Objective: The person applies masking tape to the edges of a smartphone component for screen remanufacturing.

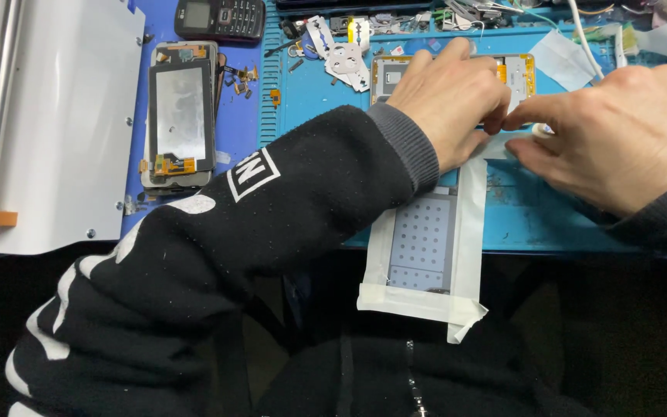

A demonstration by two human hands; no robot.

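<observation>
While the left hand (449, 96) presses down on the taped panel (422, 247), which overhangs the blue mat (534, 208) at the counter edge, the right hand (611, 139) pinches a white tape roll (540, 130), apparently drawing tape taut across it.

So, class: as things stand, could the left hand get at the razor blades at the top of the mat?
Probably yes. The left hand lies just right of the razor blades, with bare blue mat between; only small loose parts lie around them.
</observation>
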